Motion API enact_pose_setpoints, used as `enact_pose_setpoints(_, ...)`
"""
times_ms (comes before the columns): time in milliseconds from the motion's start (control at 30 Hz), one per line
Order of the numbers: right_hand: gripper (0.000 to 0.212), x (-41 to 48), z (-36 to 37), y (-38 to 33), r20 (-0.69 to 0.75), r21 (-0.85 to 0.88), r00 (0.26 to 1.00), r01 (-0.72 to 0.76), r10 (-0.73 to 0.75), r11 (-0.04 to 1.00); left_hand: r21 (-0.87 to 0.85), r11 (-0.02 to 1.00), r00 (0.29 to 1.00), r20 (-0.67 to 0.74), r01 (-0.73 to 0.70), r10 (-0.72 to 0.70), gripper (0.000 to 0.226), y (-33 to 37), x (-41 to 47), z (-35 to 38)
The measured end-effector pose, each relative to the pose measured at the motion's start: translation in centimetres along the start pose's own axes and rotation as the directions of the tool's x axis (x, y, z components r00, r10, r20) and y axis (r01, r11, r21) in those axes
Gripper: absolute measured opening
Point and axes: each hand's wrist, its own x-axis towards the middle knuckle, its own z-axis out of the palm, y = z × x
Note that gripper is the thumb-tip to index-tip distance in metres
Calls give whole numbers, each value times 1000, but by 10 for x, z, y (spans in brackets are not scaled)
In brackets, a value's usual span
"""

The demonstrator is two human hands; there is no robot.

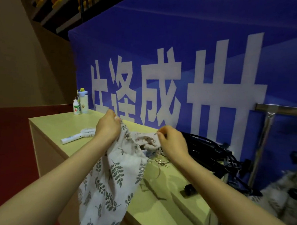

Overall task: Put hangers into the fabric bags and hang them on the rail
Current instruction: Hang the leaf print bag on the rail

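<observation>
Blue banner (pixel 211 25) backs the pale bench (pixel 59 123). Over the bench's near edge droops the leaf-print fabric bag (pixel 111 180), seemingly soft, light and floppy. The left grip (pixel 108 125) and right grip (pixel 170 142) each pinch its gathered mouth. Stiff black hangers (pixel 205 148) lie tangled at the bench's far end.

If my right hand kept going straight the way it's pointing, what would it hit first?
The right hand pinches the fabric bag at its rim, so it would push into that bunched cloth first; beyond it probably the blue banner, though depth is unclear.
</observation>
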Motion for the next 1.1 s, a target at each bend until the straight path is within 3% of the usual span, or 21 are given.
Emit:
enact_pose_setpoints(133, 42, 15, -13, 60, 146, -309, 947, -231, 286, 923, -30, 1000, 1000, 3, -5, 5, 21, 2, 4, 19)
enact_pose_setpoints(267, 51, 14, -8, 90, 292, -429, 861, -272, 418, 861, -12, 999, 999, 14, -38, 38, 22, 4, 9, 39)
enact_pose_setpoints(733, 25, 25, 14, 112, 345, -448, 830, -264, 437, 854, -30, 999, 999, 20, -30, 30, 20, -6, 17, 61)
enact_pose_setpoints(933, 18, 22, 8, 116, 286, -369, 857, -314, 429, 874, -39, 999, 1000, 10, -13, 14, 21, -8, 18, 58)
enact_pose_setpoints(1100, 26, 26, -17, 104, 187, -305, 910, -303, 369, 903, -34, 999, 1000, -1, 12, -12, 21, -10, 20, 52)
